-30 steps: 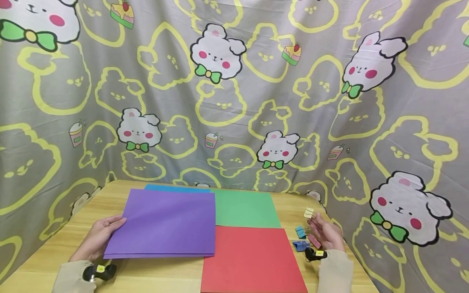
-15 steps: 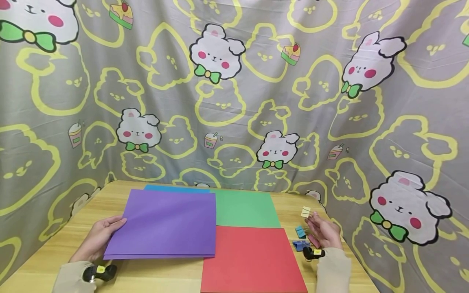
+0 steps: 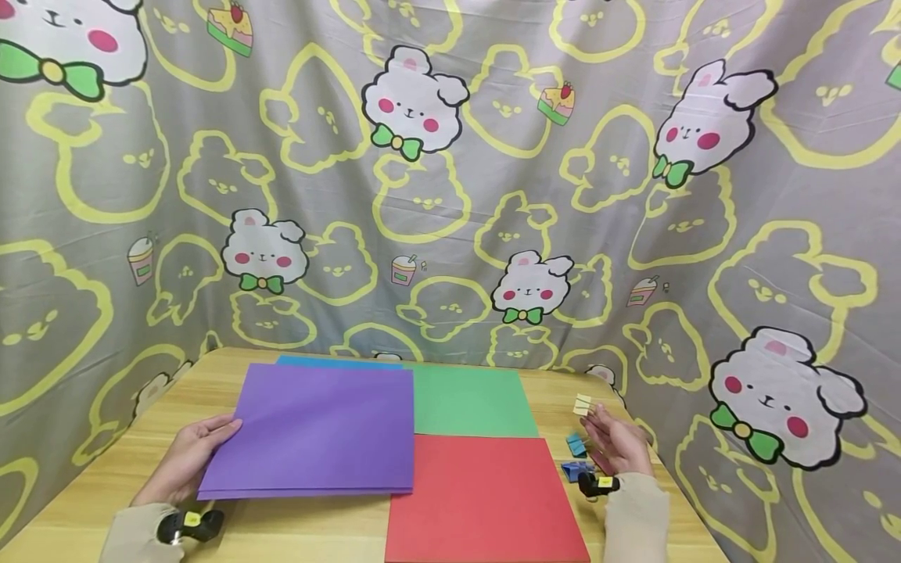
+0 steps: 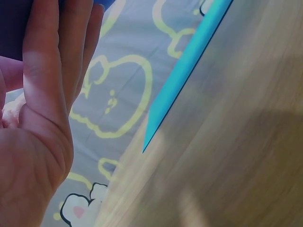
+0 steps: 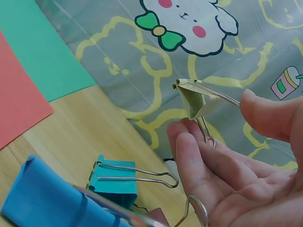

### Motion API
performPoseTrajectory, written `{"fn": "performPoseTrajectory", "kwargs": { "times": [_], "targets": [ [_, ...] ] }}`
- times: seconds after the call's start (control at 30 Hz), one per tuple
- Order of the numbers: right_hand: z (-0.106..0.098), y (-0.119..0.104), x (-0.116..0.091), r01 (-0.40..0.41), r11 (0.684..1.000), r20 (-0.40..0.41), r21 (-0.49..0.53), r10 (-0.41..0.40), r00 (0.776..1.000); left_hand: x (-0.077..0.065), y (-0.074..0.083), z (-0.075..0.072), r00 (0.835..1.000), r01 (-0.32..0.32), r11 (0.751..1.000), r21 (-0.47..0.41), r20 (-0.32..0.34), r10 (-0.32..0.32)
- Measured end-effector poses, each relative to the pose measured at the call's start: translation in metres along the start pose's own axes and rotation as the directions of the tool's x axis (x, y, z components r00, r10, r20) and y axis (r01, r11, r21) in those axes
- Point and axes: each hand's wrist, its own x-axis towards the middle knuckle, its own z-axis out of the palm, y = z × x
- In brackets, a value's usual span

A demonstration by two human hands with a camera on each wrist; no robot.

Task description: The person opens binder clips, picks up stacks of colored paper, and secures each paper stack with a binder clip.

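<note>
My left hand (image 3: 190,457) grips the left edge of several stacked purple sheets (image 3: 317,430), thumb on top and fingers underneath. The stack is raised off the table and partly covers a blue sheet (image 3: 338,360). My right hand (image 3: 621,444) pinches a pale yellow binder clip (image 5: 193,101) by its wire handles, thumb on one and fingers at the other. Its mouth looks closed or nearly so. Below that hand lie a teal binder clip (image 5: 113,184), a blue binder clip (image 5: 47,198) and a pink binder clip (image 5: 158,216), mostly hidden.
A green sheet (image 3: 468,400) lies at the back of the wooden table (image 3: 296,532). In front of it is a red sheet (image 3: 486,500), left of the loose clips. A patterned curtain (image 3: 450,195) hangs behind and along both sides.
My right hand has drifted slightly left with the yellow binder clip, over the pink clip, which is now hardly visible from the head. The left hand and purple sheets barely moved.
</note>
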Motion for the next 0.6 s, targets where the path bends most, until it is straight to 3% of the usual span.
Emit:
{"fn": "performPoseTrajectory", "kwargs": {
  "times": [0.4,0.5,0.6],
  "targets": [
    [0.0065,-0.0041,-0.0014,0.013,0.997,-0.011,0.074,-0.013,1.0,0.0,-0.0039,-0.0006,1.0,-0.017,1.0,0.005,-0.008,0.017],
    [0.0077,-0.0064,-0.0019,0.004,0.997,-0.018,0.082,-0.002,1.0,-0.0004,-0.0034,0.0017,0.999,-0.038,0.998,0.056,-0.025,0.04],
    [0.0084,-0.007,-0.0017,0.006,0.997,-0.027,0.076,-0.004,1.0,0.0008,-0.0033,0.003,0.997,-0.061,0.983,0.176,-0.039,0.069]
  ]
}}
